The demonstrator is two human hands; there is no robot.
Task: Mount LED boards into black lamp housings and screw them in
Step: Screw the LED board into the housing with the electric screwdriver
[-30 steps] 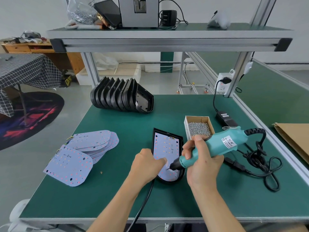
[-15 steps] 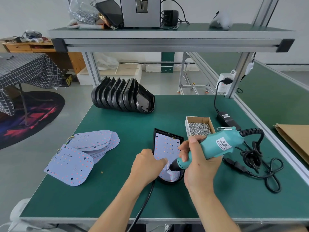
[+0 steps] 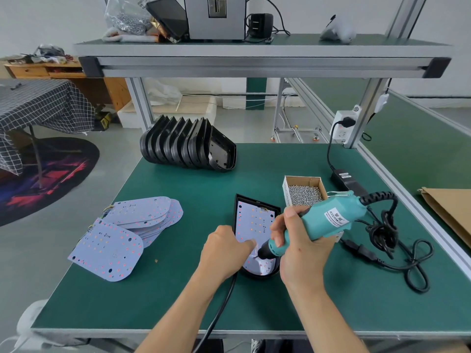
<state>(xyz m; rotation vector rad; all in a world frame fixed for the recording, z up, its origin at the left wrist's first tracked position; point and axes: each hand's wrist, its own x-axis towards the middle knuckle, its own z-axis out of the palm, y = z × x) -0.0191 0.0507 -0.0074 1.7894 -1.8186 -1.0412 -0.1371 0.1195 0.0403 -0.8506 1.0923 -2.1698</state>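
A black lamp housing (image 3: pixel 254 200) lies flat on the green table (image 3: pixel 204 189) with a pale LED board (image 3: pixel 251 220) seated inside it. My right hand (image 3: pixel 300 248) grips a teal electric screwdriver (image 3: pixel 326 220), whose bit touches the board's near end. My left hand (image 3: pixel 224 248) rests on the housing's left side, fingers curled, with a fingertip on the board beside the bit. A black cable (image 3: pixel 219 312) runs from the housing toward me.
A fan of spare LED boards (image 3: pixel 127 230) lies at the left. Several black housings (image 3: pixel 186 146) stand stacked at the back. A cardboard box of screws (image 3: pixel 304 192) sits right of the housing. The screwdriver's coiled cord (image 3: pixel 387 240) and power adapter (image 3: pixel 344 179) lie at the right.
The screwdriver has tilted more upright and its bit has come down onto the board's near end. My left hand has stayed where it was.
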